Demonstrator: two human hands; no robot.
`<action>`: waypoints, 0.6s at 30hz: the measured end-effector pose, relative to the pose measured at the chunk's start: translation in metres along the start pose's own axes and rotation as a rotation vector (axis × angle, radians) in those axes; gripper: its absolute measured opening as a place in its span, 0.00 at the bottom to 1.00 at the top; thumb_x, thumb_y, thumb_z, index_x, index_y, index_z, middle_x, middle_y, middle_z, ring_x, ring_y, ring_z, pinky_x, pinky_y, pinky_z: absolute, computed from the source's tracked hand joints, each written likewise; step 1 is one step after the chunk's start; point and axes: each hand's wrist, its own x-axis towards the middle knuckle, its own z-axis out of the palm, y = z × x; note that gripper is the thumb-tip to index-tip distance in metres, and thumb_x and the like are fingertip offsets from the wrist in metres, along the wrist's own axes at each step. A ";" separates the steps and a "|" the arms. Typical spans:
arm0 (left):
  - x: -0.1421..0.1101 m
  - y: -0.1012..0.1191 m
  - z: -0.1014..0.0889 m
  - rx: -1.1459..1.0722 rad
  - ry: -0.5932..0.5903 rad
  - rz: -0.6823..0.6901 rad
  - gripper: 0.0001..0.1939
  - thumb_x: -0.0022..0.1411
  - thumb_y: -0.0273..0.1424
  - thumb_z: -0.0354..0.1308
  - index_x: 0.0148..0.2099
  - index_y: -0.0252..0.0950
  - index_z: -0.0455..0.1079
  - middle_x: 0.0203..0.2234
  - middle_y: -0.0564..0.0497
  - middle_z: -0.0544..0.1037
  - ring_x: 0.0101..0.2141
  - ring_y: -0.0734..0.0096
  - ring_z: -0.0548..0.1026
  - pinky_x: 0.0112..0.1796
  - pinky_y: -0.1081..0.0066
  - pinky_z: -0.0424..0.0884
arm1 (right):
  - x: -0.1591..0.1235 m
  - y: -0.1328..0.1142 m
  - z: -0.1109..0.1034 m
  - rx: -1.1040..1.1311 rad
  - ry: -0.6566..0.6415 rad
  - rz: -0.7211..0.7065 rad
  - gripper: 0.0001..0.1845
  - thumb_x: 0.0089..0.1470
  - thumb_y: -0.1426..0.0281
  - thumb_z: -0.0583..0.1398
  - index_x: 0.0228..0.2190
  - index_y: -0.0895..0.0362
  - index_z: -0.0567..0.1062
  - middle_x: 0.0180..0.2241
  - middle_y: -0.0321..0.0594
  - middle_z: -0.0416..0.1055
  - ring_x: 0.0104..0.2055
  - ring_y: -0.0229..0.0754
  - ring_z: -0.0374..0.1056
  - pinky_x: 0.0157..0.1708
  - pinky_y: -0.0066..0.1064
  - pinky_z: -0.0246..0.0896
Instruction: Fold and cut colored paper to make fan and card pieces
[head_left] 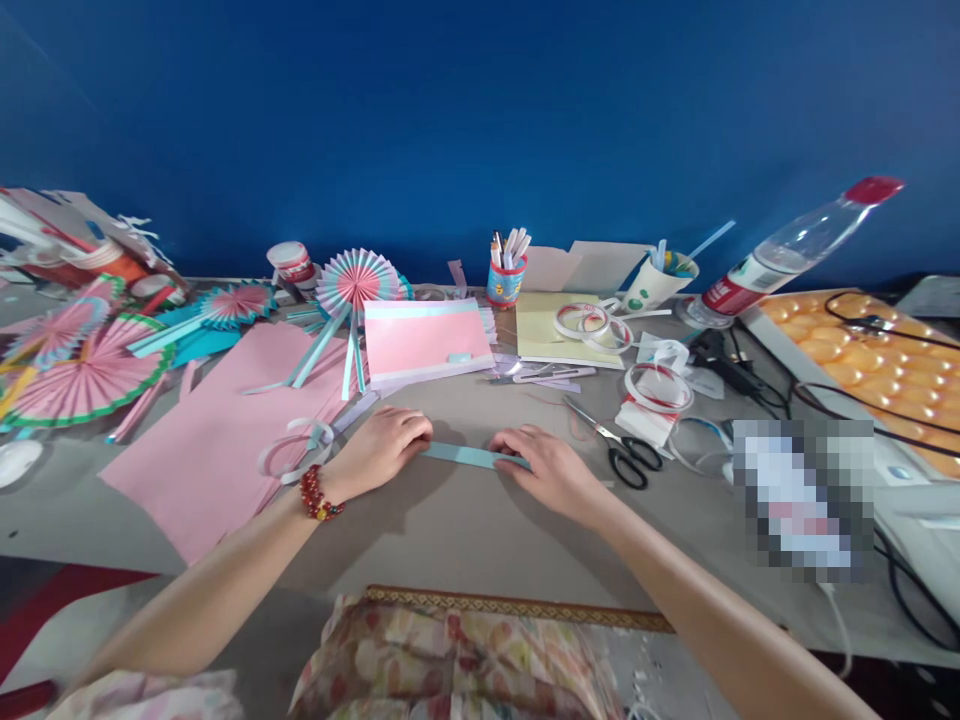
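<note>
A narrow light-blue paper strip lies crosswise low over the grey table in front of me. My left hand pinches its left end, fingers bent and pressed together. At the other end, my right hand grips the strip between thumb and curled fingers. Just beyond my hands stands a pink paper piece with pale blue and white borders. Black-handled scissors rest to the right of my right hand. Pink paper sheets and a curled white strip are left of my left hand.
Folded paper fans stand at the back left. Tape rolls, a utility knife, a pen cup and a paper cup sit toward the back. A plastic bottle leans right, near black cables.
</note>
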 end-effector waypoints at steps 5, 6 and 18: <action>0.000 0.001 -0.001 -0.005 -0.001 -0.005 0.07 0.70 0.29 0.51 0.37 0.37 0.67 0.32 0.53 0.75 0.36 0.67 0.73 0.40 0.68 0.62 | 0.001 -0.001 0.001 -0.029 0.001 0.001 0.07 0.59 0.74 0.56 0.39 0.53 0.70 0.36 0.38 0.74 0.40 0.44 0.66 0.40 0.32 0.57; 0.000 0.001 -0.002 -0.003 -0.002 -0.005 0.07 0.70 0.29 0.51 0.37 0.37 0.67 0.32 0.53 0.75 0.36 0.67 0.73 0.40 0.67 0.62 | 0.001 -0.001 0.001 -0.033 0.000 0.000 0.07 0.59 0.74 0.56 0.39 0.53 0.70 0.37 0.38 0.74 0.41 0.44 0.66 0.40 0.32 0.57; 0.000 0.000 0.000 0.003 0.005 0.002 0.07 0.70 0.29 0.50 0.38 0.37 0.67 0.32 0.53 0.75 0.36 0.68 0.73 0.40 0.67 0.62 | 0.002 -0.008 -0.002 -0.080 -0.026 0.033 0.08 0.57 0.76 0.58 0.39 0.54 0.70 0.37 0.38 0.74 0.41 0.44 0.67 0.41 0.33 0.58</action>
